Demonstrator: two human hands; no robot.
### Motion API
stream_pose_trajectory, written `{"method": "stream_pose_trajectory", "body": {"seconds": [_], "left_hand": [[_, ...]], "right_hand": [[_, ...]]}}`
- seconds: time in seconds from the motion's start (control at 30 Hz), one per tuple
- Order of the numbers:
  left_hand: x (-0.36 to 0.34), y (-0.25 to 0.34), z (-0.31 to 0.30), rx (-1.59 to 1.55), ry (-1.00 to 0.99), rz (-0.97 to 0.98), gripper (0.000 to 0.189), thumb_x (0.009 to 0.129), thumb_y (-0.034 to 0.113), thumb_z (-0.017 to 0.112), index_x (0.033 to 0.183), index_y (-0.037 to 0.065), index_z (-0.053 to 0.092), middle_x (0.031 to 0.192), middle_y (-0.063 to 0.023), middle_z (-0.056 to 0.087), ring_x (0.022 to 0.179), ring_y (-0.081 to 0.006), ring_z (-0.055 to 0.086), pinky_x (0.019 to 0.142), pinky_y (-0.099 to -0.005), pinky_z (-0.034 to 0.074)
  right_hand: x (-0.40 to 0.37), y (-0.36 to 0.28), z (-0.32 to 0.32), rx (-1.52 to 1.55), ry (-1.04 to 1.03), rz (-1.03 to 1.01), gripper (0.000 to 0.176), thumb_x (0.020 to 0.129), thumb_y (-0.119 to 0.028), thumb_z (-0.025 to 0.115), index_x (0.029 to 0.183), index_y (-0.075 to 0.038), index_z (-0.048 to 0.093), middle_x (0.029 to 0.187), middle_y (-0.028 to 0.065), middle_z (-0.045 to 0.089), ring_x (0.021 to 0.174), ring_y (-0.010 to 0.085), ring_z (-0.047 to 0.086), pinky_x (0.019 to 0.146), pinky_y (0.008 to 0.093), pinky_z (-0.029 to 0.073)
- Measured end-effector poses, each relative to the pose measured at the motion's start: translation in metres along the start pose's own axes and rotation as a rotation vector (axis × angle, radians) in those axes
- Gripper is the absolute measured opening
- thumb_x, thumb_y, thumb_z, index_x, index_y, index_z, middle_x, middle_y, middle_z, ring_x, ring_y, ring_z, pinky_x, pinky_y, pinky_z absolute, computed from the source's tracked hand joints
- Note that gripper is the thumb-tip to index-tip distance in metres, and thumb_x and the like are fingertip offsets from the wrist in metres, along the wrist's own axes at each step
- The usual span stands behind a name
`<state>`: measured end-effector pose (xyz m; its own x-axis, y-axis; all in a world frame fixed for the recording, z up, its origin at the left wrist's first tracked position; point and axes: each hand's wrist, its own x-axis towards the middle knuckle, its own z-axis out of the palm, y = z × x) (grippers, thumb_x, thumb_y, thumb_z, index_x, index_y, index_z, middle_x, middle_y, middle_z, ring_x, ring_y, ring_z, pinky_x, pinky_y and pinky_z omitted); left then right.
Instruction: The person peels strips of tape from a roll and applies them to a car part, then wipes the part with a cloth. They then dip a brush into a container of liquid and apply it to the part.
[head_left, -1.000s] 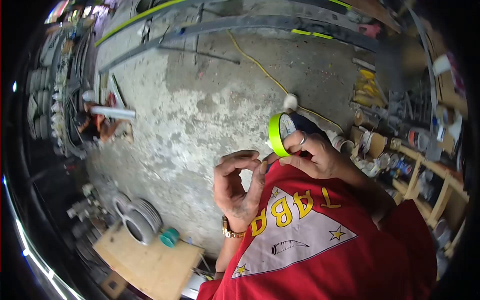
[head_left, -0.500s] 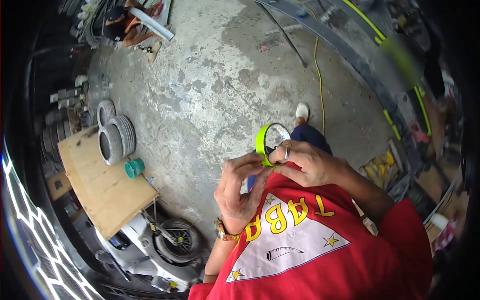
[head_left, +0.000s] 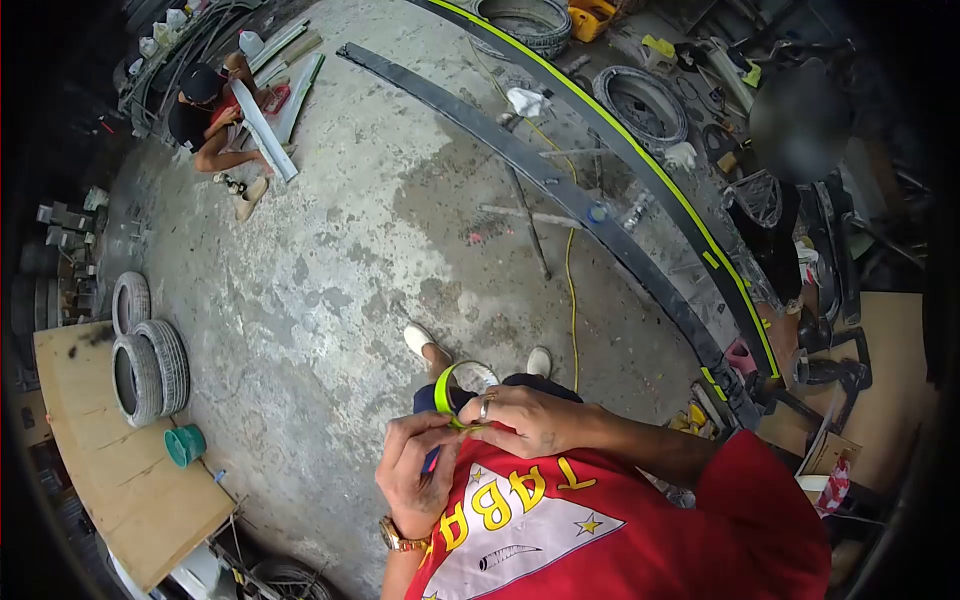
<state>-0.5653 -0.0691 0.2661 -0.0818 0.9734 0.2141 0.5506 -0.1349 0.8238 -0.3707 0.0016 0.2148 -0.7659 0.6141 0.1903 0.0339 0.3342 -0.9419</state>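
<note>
Above a stained concrete floor (head_left: 300, 290), the right hand (head_left: 530, 418) is gripping a tape roll (head_left: 443, 392) before a red shirt (head_left: 670, 515), while the left hand (head_left: 412, 465) is pinching the roll's lower edge, the exact contact partly hidden.

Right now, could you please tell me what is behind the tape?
Behind the tape, dark trousers and the floor can be seen. What lies behind its lower right cannot: the right hand covers it.

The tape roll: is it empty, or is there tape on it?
Not empty: the tape roll shows a bright yellow-green layer around its outer side. How thick the layer is, I cannot tell.
</note>
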Motion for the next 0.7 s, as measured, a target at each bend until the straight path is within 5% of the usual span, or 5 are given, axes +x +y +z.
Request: {"method": "stream_pose_trajectory", "body": {"seconds": [0.3,0.47,0.7], "left_hand": [[0.161,-0.074,-0.105,-0.113,-0.179,0.199,0.026,0.073,-0.007,0.083,0.094,0.001,0.072,0.105,-0.0136,0.072,0.092,-0.0271,0.070,0.079,-0.0352,0.057],[0.244,-0.110,-0.119,-0.163,-0.359,0.247,0.024,0.074,-0.008,0.081,0.094,0.003,0.072,0.106,-0.0112,0.071,0.095,-0.0273,0.070,0.082,-0.0351,0.056],[0.403,-0.148,-0.119,-0.125,-0.384,0.390,0.023,0.079,-0.004,0.079,0.099,0.004,0.071,0.108,-0.0106,0.070,0.096,-0.0285,0.069,0.081,-0.0370,0.057]], "right_hand": [[0.162,-0.016,0.010,-0.002,0.300,0.184,0.020,0.092,-0.002,0.071,0.108,0.001,0.059,0.103,0.0187,0.068,0.093,0.0375,0.070,0.082,0.0415,0.055],[0.215,0.011,-0.007,-0.052,0.348,0.303,0.024,0.092,-0.004,0.072,0.111,-0.001,0.059,0.094,0.0165,0.072,0.089,0.0357,0.072,0.077,0.0413,0.055],[0.335,0.077,-0.091,0.087,0.394,0.211,0.025,0.093,0.000,0.070,0.113,-0.001,0.056,0.092,0.0177,0.073,0.089,0.0347,0.074,0.077,0.0401,0.056]]}}
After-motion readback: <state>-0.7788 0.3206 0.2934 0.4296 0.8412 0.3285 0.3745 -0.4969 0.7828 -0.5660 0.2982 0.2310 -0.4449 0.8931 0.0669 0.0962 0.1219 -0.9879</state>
